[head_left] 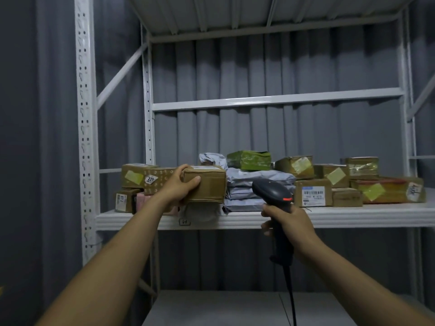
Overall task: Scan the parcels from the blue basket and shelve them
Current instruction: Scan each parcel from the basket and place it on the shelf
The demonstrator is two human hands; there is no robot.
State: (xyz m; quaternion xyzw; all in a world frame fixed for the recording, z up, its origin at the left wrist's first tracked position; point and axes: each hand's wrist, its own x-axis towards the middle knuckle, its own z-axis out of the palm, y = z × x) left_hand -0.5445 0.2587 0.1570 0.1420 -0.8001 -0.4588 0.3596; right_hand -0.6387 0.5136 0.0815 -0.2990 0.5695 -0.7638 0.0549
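My left hand [181,184] grips the left end of a brown cardboard parcel [207,184], thumb on its front face, holding it level above the front of the white shelf board [353,216]. A white label lies on the parcel's top. My right hand [287,220] holds the handle of a black barcode scanner [273,191] with an orange stripe, its head pointing left toward the parcel. The scanner's cable [290,295] hangs down. The blue basket is out of view.
Several parcels fill the shelf: brown boxes [138,176] at the left, grey mailer bags [254,182] in the middle, a green box [249,160], more taped boxes [390,189] at the right. A white upright post [86,137] stands left. A lower shelf [211,307] lies below.
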